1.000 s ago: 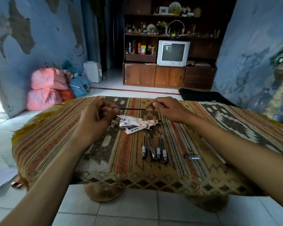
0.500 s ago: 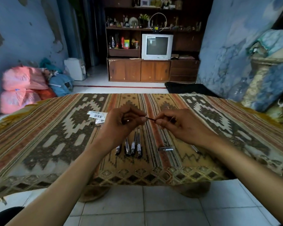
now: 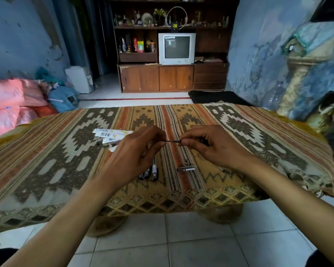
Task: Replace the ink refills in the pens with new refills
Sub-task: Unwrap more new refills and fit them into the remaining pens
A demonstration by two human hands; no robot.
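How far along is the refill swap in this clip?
Early. Looks done: one pen seems taken apart, with a silver pen part lying loose on the cloth. In hand: the left hand and right hand pinch a thin refill between them. Left: black pens lie below the left hand, refill packets behind it.

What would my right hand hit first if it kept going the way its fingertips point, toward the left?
Most likely the left hand. The right hand pinches one end of the thin refill, whose other end the left fingertips hold, so they would meet almost at once, though depth is hard to judge.
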